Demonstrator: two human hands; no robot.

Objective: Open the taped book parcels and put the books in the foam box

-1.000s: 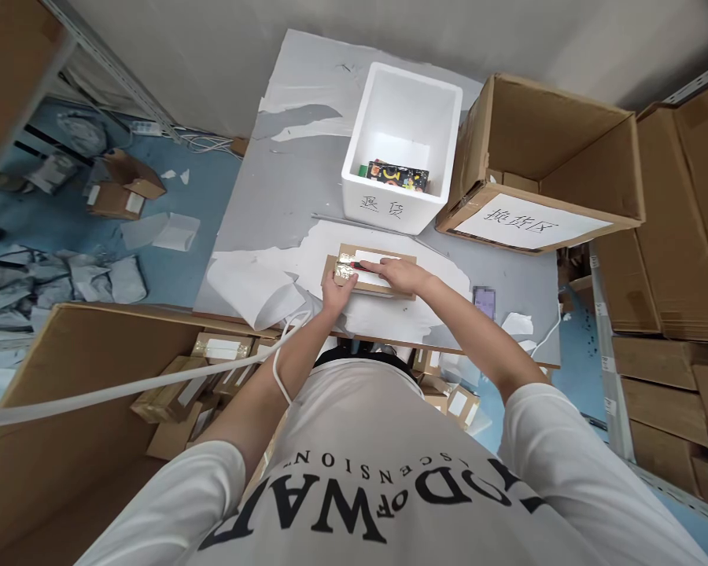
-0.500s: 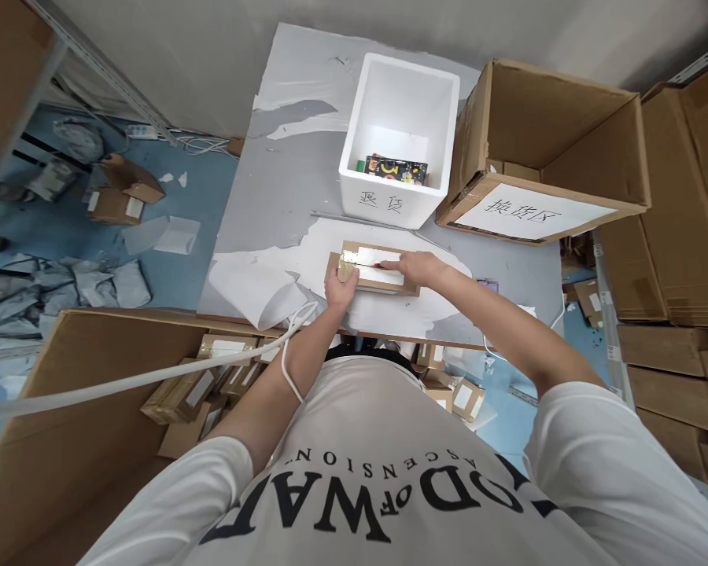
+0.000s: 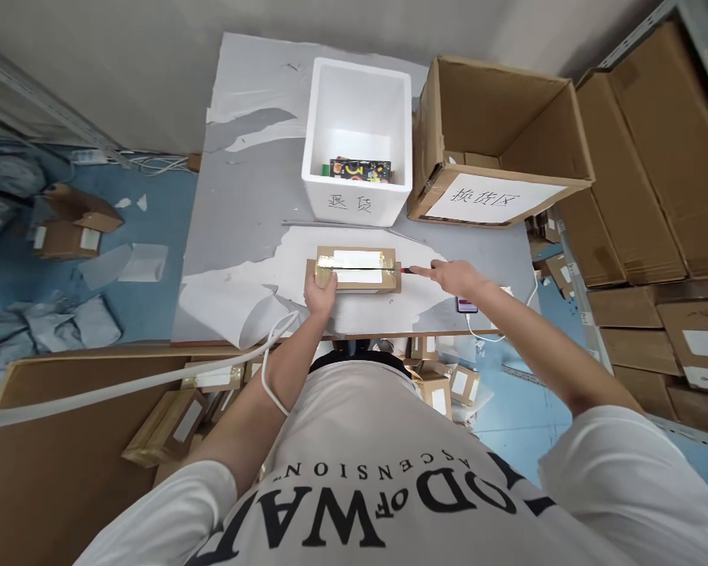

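A small cardboard box [image 3: 359, 286] with a white label and shiny tape lies on white paper at the table's front. A dark line runs lengthwise along its top. My left hand [image 3: 320, 295] grips the box's left end, the thumb on top and the fingers partly hidden behind it. Just past the right end, my right hand [image 3: 457, 277] is closed around a slim box cutter [image 3: 407, 270] with a red and black body. Its tip is at the box's right edge; whether it touches is too small to tell.
Behind the box stand a white foam box [image 3: 357, 200] holding colourful packages and a large open carton [image 3: 501, 206] with a handwritten sign. A phone [image 3: 466, 304] on a cable lies to the right. A white hose [image 3: 153, 384] crosses at my left forearm, above a carton of parcels.
My right hand has drawn the box cutter rightward along the box top, from its middle to the right end. My left hand keeps its hold. The camera view has shifted.
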